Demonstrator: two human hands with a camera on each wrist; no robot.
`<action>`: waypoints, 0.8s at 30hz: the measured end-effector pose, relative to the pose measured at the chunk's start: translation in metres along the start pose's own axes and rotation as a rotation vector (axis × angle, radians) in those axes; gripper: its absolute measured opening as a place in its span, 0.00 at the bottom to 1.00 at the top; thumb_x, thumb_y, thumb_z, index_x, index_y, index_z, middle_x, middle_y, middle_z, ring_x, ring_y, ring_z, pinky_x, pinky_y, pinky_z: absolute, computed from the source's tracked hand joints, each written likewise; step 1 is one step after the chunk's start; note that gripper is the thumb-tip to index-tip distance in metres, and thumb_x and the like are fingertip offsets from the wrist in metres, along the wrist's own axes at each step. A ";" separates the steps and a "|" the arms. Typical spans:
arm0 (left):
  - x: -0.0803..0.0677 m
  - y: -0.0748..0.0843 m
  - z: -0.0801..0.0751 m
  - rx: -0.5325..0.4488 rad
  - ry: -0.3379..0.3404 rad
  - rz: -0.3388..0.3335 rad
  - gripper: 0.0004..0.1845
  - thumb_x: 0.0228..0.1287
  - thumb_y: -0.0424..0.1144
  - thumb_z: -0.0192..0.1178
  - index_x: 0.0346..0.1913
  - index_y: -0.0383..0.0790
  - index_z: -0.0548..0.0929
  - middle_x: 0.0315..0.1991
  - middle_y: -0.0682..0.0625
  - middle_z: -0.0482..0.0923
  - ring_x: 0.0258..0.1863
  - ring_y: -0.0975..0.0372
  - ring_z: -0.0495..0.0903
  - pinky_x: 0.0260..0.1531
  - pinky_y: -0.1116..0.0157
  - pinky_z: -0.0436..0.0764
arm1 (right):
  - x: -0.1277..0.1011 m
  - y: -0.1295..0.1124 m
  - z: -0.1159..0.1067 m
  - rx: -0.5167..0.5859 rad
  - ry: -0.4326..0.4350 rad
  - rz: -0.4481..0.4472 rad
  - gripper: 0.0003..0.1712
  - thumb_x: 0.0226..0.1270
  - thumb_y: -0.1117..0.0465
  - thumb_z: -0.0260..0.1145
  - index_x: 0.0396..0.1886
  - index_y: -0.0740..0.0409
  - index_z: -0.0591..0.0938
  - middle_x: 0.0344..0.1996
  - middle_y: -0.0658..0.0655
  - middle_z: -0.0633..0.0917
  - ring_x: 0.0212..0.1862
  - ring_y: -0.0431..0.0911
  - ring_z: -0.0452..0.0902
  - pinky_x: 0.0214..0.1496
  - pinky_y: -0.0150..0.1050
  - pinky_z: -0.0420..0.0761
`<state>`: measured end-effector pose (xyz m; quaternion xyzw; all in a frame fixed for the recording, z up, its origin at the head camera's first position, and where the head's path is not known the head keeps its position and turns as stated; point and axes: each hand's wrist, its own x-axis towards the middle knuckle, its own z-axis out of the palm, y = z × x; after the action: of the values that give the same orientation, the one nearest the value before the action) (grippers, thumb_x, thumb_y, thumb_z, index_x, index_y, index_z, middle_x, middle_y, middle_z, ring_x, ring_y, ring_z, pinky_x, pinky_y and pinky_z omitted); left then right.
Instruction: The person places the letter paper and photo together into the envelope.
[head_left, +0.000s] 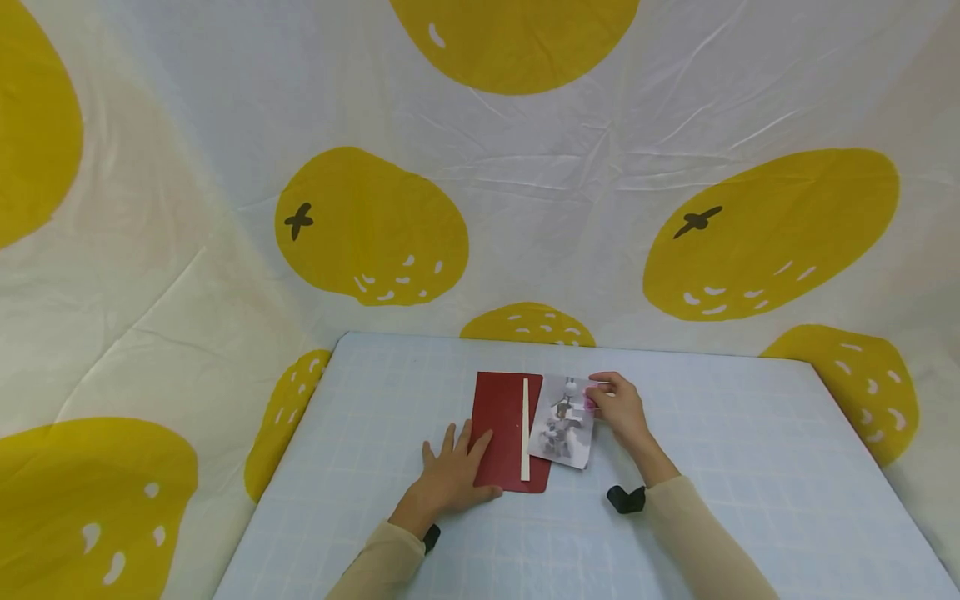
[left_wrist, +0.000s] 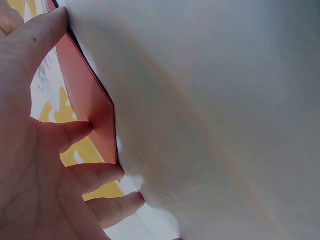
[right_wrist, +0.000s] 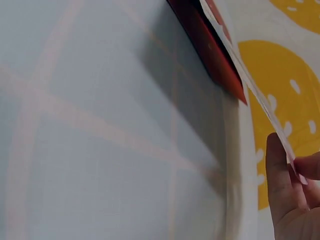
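Note:
A dark red card [head_left: 498, 429] lies flat on the pale blue gridded mat [head_left: 360, 433], with a thin cream strip [head_left: 525, 429] running down its right side. My left hand [head_left: 452, 475] lies flat, fingers straight, pressing the card's left edge; the left wrist view shows the fingers [left_wrist: 75, 135] touching the red card [left_wrist: 85, 95]. My right hand [head_left: 618, 407] pinches the right edge of a printed grey-and-white picture [head_left: 564, 423], which overlaps the card's right side. In the right wrist view the picture's thin edge [right_wrist: 250, 80] sits between my fingertips [right_wrist: 282, 175].
The mat covers a table in front of a white cloth backdrop [head_left: 540, 208] with big yellow orange prints. Black wrist straps [head_left: 626, 498] show on both sleeves. The mat's far edge [head_left: 570, 346] is close behind the card.

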<state>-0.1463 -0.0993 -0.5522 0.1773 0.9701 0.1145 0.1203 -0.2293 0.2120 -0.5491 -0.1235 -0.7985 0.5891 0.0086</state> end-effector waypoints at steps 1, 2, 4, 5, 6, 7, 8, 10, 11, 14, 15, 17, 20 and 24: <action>0.000 0.000 0.000 -0.001 0.000 0.001 0.52 0.54 0.66 0.68 0.78 0.50 0.59 0.78 0.38 0.51 0.74 0.38 0.48 0.61 0.27 0.53 | 0.000 0.000 0.000 -0.002 0.005 0.004 0.17 0.72 0.66 0.63 0.58 0.65 0.78 0.43 0.64 0.81 0.37 0.46 0.79 0.34 0.36 0.84; 0.001 0.000 0.000 0.000 -0.004 -0.002 0.52 0.55 0.66 0.68 0.79 0.50 0.58 0.78 0.38 0.51 0.75 0.38 0.48 0.61 0.27 0.53 | 0.000 0.000 0.000 -0.006 0.008 0.004 0.17 0.72 0.66 0.63 0.58 0.64 0.78 0.43 0.64 0.81 0.37 0.46 0.79 0.34 0.35 0.84; 0.001 -0.001 0.000 0.001 -0.005 -0.004 0.52 0.55 0.66 0.67 0.79 0.50 0.58 0.78 0.38 0.51 0.75 0.38 0.48 0.61 0.27 0.53 | 0.000 -0.001 0.001 -0.009 0.015 -0.003 0.17 0.72 0.66 0.63 0.58 0.65 0.78 0.42 0.63 0.81 0.36 0.45 0.80 0.33 0.35 0.84; 0.001 -0.001 0.000 0.002 -0.005 -0.005 0.52 0.55 0.66 0.67 0.79 0.50 0.58 0.78 0.38 0.51 0.75 0.38 0.48 0.61 0.27 0.53 | -0.001 -0.001 0.001 -0.005 0.021 -0.006 0.17 0.71 0.67 0.64 0.57 0.65 0.78 0.41 0.63 0.81 0.36 0.45 0.80 0.33 0.35 0.84; 0.001 -0.001 0.001 0.004 -0.005 -0.006 0.52 0.55 0.66 0.67 0.79 0.50 0.58 0.78 0.38 0.51 0.75 0.38 0.48 0.61 0.27 0.53 | -0.001 -0.001 0.002 0.000 0.025 -0.011 0.17 0.70 0.67 0.64 0.57 0.65 0.79 0.41 0.63 0.81 0.35 0.45 0.80 0.32 0.35 0.84; 0.001 0.000 0.001 0.005 -0.006 -0.007 0.52 0.55 0.66 0.67 0.79 0.50 0.58 0.78 0.38 0.51 0.75 0.38 0.48 0.61 0.27 0.53 | -0.002 -0.002 0.002 0.005 0.028 -0.020 0.17 0.70 0.67 0.64 0.56 0.66 0.79 0.40 0.64 0.82 0.34 0.44 0.80 0.32 0.35 0.84; 0.001 -0.001 0.001 0.005 -0.006 -0.007 0.52 0.55 0.66 0.67 0.79 0.50 0.58 0.78 0.38 0.51 0.75 0.38 0.48 0.61 0.27 0.53 | -0.002 -0.002 0.003 0.007 0.029 -0.025 0.17 0.70 0.67 0.64 0.56 0.66 0.79 0.40 0.64 0.82 0.34 0.44 0.80 0.31 0.35 0.84; 0.001 0.000 0.001 0.004 -0.003 -0.005 0.52 0.54 0.66 0.68 0.78 0.50 0.59 0.78 0.38 0.51 0.74 0.38 0.48 0.61 0.27 0.53 | -0.003 -0.002 0.005 0.011 0.033 -0.029 0.17 0.69 0.67 0.64 0.56 0.66 0.79 0.39 0.63 0.81 0.33 0.43 0.80 0.31 0.36 0.84; 0.001 0.000 0.000 0.002 -0.002 -0.005 0.52 0.54 0.66 0.68 0.78 0.50 0.59 0.77 0.38 0.51 0.74 0.38 0.48 0.61 0.27 0.53 | -0.004 -0.003 0.007 0.014 0.033 -0.030 0.17 0.68 0.68 0.64 0.55 0.66 0.79 0.39 0.63 0.81 0.33 0.43 0.80 0.31 0.36 0.84; 0.001 0.000 0.000 -0.001 -0.004 -0.007 0.52 0.54 0.65 0.68 0.78 0.49 0.59 0.77 0.38 0.52 0.74 0.38 0.48 0.61 0.27 0.53 | -0.006 -0.004 0.010 0.012 0.028 -0.035 0.17 0.68 0.68 0.64 0.55 0.67 0.79 0.39 0.64 0.81 0.32 0.43 0.80 0.31 0.37 0.84; 0.001 0.000 -0.001 -0.002 -0.005 -0.009 0.52 0.54 0.65 0.68 0.78 0.49 0.59 0.77 0.38 0.52 0.74 0.38 0.48 0.61 0.27 0.53 | -0.007 -0.004 0.011 0.013 0.027 -0.037 0.17 0.68 0.68 0.64 0.55 0.67 0.79 0.39 0.64 0.81 0.32 0.43 0.80 0.31 0.37 0.85; 0.001 0.000 -0.001 -0.002 -0.010 -0.014 0.52 0.54 0.65 0.69 0.78 0.49 0.59 0.77 0.38 0.51 0.74 0.38 0.48 0.61 0.27 0.53 | -0.008 -0.005 0.013 0.012 0.024 -0.044 0.17 0.68 0.68 0.65 0.55 0.67 0.79 0.39 0.65 0.82 0.32 0.43 0.80 0.32 0.38 0.85; 0.001 0.000 0.000 0.002 -0.019 -0.022 0.53 0.54 0.65 0.68 0.79 0.50 0.58 0.78 0.39 0.50 0.75 0.38 0.47 0.62 0.28 0.53 | -0.009 -0.006 0.013 -0.006 0.029 -0.050 0.16 0.68 0.68 0.65 0.54 0.66 0.80 0.40 0.65 0.82 0.32 0.44 0.81 0.32 0.37 0.85; 0.001 -0.001 0.000 0.007 -0.016 -0.022 0.52 0.54 0.66 0.68 0.79 0.51 0.58 0.78 0.39 0.50 0.75 0.39 0.47 0.62 0.28 0.53 | -0.008 -0.008 0.007 -0.065 0.052 -0.067 0.16 0.69 0.67 0.64 0.55 0.66 0.79 0.41 0.66 0.83 0.32 0.45 0.82 0.31 0.35 0.84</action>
<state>-0.1477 -0.0994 -0.5531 0.1680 0.9713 0.1085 0.1289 -0.2237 0.2017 -0.5431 -0.1125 -0.8204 0.5589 0.0450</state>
